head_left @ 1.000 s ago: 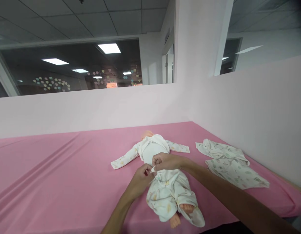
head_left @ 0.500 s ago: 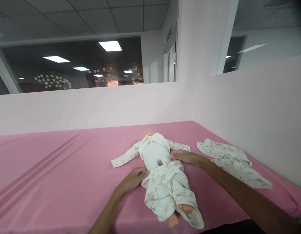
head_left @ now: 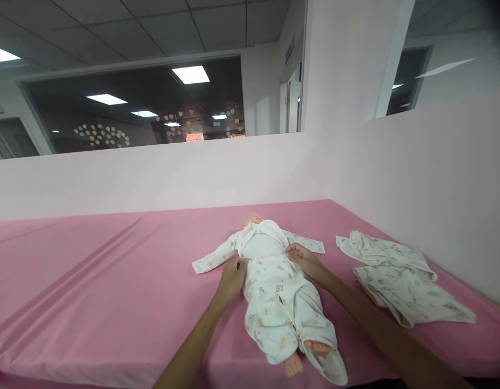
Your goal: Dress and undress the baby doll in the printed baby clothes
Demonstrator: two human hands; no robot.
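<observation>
A baby doll (head_left: 254, 218) lies on its back, feet toward me, on the pink-covered surface. Its white printed top (head_left: 217, 254) is bunched up at the chest, so a strip of white belly shows. White printed pants (head_left: 274, 292) cover the legs up to the belly, and both feet stick out of the leg ends. My left hand (head_left: 233, 276) is closed on the waistband at the doll's left-hand side in view. On the opposite side my right hand (head_left: 304, 259) grips the waistband with curled fingers.
Folded white printed clothes (head_left: 407, 281) lie on the right, near the wall. The pink sheet (head_left: 112, 292) stretches far to the left with creases. White walls (head_left: 172, 178) with windows above border the back and right sides.
Both hands have moved up the doll's body, pulling the waistband higher over the belly. The grey spot on the belly is now covered. The view has shifted slightly.
</observation>
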